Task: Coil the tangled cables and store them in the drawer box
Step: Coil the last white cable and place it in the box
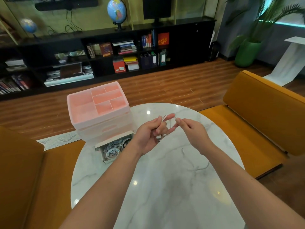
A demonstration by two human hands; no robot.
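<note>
My left hand (149, 132) is curled around a small coil of white cable (168, 124), the loops wound over my fingers and the USB plug (158, 140) hanging out below my palm. My right hand (192, 132) pinches the cable's other end between thumb and forefinger, just beside the coil, held above the marble table (165, 187). I'd judge this cable light and limp, with enough spring to unwind if I let go, so the best hold is across the whole bundle of loops, not on the plug or the thin neck behind it, which looks like the part most easily kinked. The smooth jacket may slip, so a firm pinch on the loose end seems wise. To my left on the table sits a cardboard box (113, 148) holding more pale cables in a tangle, partly behind my left wrist. Beyond it stands the pink drawer box (99, 111), its top tray divided into compartments; the drawers beneath look translucent and I cannot tell whether any is open or what lies inside. How many loops I hold is hidden by my fingers, and the connector in my right fingertips is too small to identify.
</note>
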